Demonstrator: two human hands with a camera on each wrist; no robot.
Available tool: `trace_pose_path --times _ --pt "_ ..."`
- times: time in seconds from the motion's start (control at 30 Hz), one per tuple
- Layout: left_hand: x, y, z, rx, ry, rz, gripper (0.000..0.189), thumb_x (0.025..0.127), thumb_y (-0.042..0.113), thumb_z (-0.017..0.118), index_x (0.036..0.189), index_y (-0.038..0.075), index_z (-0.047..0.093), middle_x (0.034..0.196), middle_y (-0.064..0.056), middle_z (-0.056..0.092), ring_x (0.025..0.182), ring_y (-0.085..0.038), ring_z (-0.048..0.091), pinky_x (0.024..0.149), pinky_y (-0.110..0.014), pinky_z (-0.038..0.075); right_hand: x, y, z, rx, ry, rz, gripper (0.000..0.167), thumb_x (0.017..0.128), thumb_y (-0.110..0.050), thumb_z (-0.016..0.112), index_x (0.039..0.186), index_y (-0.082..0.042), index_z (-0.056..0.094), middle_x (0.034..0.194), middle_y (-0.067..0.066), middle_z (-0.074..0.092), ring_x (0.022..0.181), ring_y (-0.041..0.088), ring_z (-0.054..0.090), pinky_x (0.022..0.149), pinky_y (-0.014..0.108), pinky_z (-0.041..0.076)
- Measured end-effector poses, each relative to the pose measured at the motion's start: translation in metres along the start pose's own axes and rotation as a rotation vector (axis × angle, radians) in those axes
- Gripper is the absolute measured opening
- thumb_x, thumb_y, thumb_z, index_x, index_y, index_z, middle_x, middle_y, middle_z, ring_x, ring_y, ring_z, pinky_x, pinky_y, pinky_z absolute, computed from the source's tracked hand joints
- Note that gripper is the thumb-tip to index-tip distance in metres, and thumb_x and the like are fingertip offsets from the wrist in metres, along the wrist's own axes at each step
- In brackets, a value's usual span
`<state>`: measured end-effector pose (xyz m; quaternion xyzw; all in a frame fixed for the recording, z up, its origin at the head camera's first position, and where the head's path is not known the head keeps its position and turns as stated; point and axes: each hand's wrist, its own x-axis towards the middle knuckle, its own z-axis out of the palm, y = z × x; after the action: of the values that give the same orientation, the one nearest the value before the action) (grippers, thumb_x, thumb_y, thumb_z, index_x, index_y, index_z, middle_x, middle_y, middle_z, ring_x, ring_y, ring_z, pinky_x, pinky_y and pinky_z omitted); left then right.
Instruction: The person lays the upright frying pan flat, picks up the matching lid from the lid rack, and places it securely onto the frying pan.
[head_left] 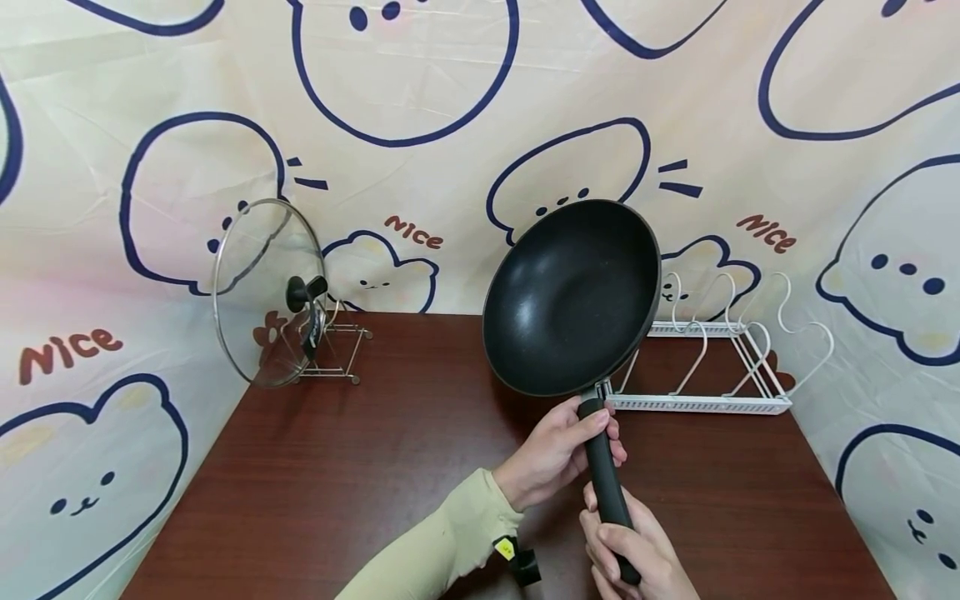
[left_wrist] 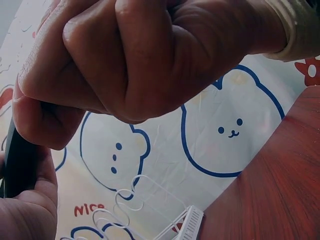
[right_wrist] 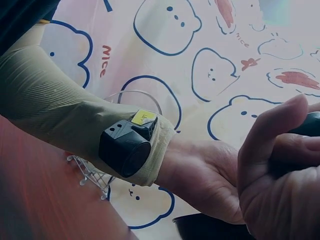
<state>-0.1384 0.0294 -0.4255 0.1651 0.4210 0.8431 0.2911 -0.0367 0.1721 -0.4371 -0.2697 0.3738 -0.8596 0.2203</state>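
Note:
A black frying pan is held up over the table, its inside facing me and its handle slanting down to the right. My left hand grips the handle at its upper end, close below the pan body. Lower down, my right hand holds the same handle near its end. In the left wrist view, curled left fingers wrap the dark handle. The right wrist view shows my right hand with bent fingers round the handle, and part of the pan below.
Behind the pan at right stands a white wire rack with curved hoops. At the back left, a glass lid with a black knob leans upright in a small metal stand. A cartoon-print cloth backs the brown table.

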Motion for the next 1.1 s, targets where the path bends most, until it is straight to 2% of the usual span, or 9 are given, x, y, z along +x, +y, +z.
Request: trace_pose_path --times 0.4,0.7,0.9,1.1 --pt "-0.003 -0.003 -0.008 0.006 0.022 -0.018 0.012 0.109 0.018 0.053 0.119 0.012 0.051 0.097 0.001 0.063 0.084 -0.008 0.074 0.089 -0.023 0.059 0.002 0.008 -0.005 0.022 -0.015 0.017 0.035 0.100 0.009 0.019 0.122 -0.003 0.043 0.070 0.017 0.028 0.040 0.027 0.017 0.033 0.042 0.011" --pt "-0.010 -0.003 -0.014 0.025 0.064 -0.022 0.013 0.109 0.020 0.055 0.117 0.010 0.052 0.099 -0.001 0.065 0.086 -0.009 0.074 0.091 -0.023 0.059 0.006 0.012 -0.006 0.035 0.013 0.058 0.032 0.101 0.007 0.022 0.121 -0.003 0.044 0.069 0.017 0.029 0.040 0.025 0.015 0.035 0.038 0.011" --pt "-0.012 -0.004 -0.017 0.032 0.080 -0.031 0.024 0.108 0.020 0.055 0.124 0.002 0.048 0.098 0.000 0.066 0.085 -0.009 0.074 0.092 -0.023 0.059 0.005 0.013 -0.006 0.033 0.018 0.082 0.031 0.102 0.006 0.023 0.122 -0.005 0.045 0.069 0.017 0.029 0.042 0.026 0.015 0.036 0.038 0.012" --pt "-0.013 -0.006 -0.020 0.043 0.100 -0.036 0.019 0.108 0.020 0.057 0.121 0.007 0.052 0.099 -0.002 0.066 0.086 -0.010 0.075 0.092 -0.024 0.059 0.006 0.015 -0.006 0.047 0.022 0.098 0.030 0.103 0.005 0.023 0.122 -0.004 0.044 0.069 0.013 0.033 0.042 0.025 0.016 0.036 0.037 0.012"
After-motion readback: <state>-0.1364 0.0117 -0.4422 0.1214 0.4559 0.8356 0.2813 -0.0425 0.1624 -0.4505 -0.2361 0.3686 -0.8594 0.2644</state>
